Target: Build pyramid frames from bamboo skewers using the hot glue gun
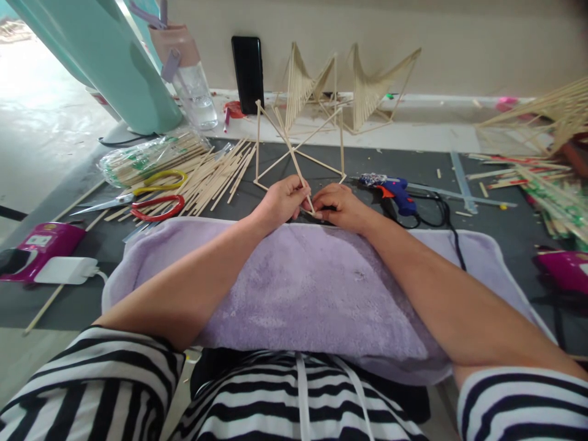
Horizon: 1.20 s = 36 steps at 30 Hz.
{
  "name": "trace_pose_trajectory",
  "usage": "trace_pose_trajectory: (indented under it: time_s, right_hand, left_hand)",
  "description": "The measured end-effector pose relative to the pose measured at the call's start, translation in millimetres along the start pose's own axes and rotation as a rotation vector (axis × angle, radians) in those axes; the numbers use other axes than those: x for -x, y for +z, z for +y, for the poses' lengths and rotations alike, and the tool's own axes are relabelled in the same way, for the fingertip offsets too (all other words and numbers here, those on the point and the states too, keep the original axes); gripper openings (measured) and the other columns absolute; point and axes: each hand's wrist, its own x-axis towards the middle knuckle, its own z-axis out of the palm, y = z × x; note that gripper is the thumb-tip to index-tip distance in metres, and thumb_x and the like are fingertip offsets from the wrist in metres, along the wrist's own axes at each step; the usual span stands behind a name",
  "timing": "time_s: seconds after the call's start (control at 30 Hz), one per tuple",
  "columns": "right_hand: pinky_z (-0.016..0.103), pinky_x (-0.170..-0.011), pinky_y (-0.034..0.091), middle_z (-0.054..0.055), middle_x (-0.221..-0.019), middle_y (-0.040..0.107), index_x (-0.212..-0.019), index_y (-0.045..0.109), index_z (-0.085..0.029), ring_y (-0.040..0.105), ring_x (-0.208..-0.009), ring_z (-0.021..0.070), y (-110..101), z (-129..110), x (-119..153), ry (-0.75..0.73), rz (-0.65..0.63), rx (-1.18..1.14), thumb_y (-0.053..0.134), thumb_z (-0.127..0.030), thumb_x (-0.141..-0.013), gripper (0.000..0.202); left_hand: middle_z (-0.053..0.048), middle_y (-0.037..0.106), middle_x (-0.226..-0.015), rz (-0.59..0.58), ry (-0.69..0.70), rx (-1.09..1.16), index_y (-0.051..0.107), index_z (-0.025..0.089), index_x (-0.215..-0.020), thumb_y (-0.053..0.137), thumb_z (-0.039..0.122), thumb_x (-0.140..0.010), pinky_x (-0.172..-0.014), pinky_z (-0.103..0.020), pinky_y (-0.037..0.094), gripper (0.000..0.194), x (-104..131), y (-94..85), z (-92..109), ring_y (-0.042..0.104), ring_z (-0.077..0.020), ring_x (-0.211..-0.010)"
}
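Observation:
A stick frame [342, 144] of thin wooden sticks stands on the dark table mat, its near corner between my hands. My left hand [285, 199] is closed around a slanting stick [298, 166] of it, near that stick's lower end. Close by on the right, my right hand [340, 207] pinches the frame's near corner, where the sticks meet. The fingertips of both hands nearly touch. Loose sticks [220, 174] lie in a pile to the left of the frame. A blue glue gun [400, 195] rests to the right of my right hand.
Scissors [158, 208] and a bagged stick bundle [154, 156] lie left. A bottle [195, 92], a black phone [248, 75] and two finished-looking stick models [373, 98] stand at the back. A purple towel [303, 288] covers the front edge. More sticks [546, 184] lie right.

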Motion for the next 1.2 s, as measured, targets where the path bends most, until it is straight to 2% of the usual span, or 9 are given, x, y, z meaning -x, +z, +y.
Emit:
trace_pose_trajectory:
  time_s: [0.47,0.77,1.2]
  right_hand:
    - [0.045,-0.094,0.032,0.007,-0.094,0.073,-0.079,0.069,-0.021,0.062,-0.096,0.0226,-0.3,1.5,-0.4,0.012,-0.016,0.015,0.059,-0.034,-0.082,0.017]
    - [0.050,-0.099,0.029,0.007,-0.099,0.072,-0.081,0.071,-0.021,0.060,-0.102,0.0250,0.5,0.4,0.1,0.088,-0.025,0.014,0.062,-0.031,-0.079,0.014]
    - [0.050,-0.099,0.030,0.007,-0.099,0.073,-0.081,0.071,-0.021,0.060,-0.101,0.0244,0.4,1.4,-0.6,0.084,-0.030,0.004,0.063,-0.030,-0.079,0.013]
  left_hand:
    - [0.005,0.060,-0.065,0.000,-0.011,-0.018,0.051,0.018,-0.084,0.048,0.020,-0.092,-0.039,-0.017,0.033,0.009,0.2,-0.5,1.5,0.045,-0.0015,-0.037]
    - [0.004,0.062,-0.065,0.002,-0.025,-0.033,0.051,0.018,-0.082,0.048,0.023,-0.092,-0.039,-0.018,0.032,0.012,2.3,-0.3,4.6,0.045,-0.0023,-0.037]
    - [0.005,0.062,-0.065,0.006,-0.022,-0.020,0.051,0.018,-0.083,0.048,0.020,-0.093,-0.039,-0.018,0.032,0.010,1.1,-0.5,1.7,0.044,-0.0012,-0.037]
